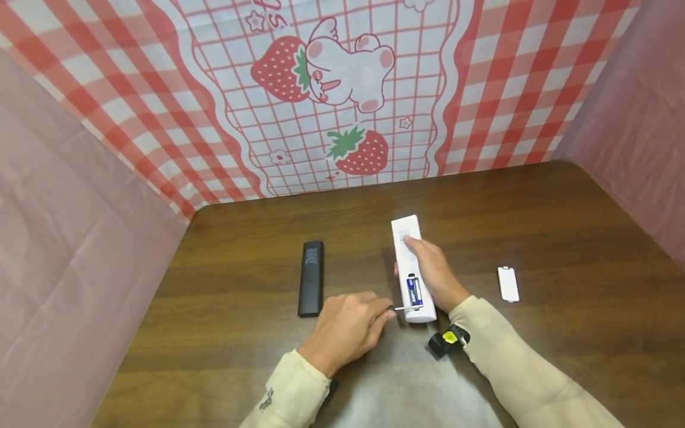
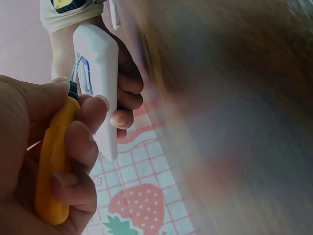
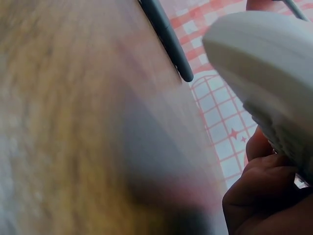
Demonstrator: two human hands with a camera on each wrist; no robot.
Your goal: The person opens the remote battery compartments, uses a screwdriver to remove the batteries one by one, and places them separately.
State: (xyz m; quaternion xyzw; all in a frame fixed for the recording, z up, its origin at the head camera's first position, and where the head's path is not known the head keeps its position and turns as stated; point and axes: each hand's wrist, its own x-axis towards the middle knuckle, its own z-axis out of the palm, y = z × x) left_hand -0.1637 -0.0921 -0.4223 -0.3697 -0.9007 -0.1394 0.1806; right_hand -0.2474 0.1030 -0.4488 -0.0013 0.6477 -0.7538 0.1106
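My right hand (image 1: 436, 270) grips a white remote control (image 1: 408, 252), its back turned up and the thumb lying along it. Blue batteries (image 1: 414, 291) show in the uncovered compartment near the remote's lower end. In my left hand (image 1: 350, 324) is a screwdriver (image 2: 54, 161) with an orange handle, the fingers curled round it. The metal shaft (image 1: 408, 308) reaches over to the compartment, its tip at the batteries' lower end. In the right wrist view, the remote (image 3: 266, 46) shows its rounded end, with curled fingers (image 3: 266, 183) under it.
A black remote control (image 1: 311, 279) lies on the wooden table (image 1: 214, 333), left of the white one. To the right lies a small white battery cover (image 1: 508, 284). A checked strawberry-print cloth (image 1: 332, 148) hangs along the table's far edge.
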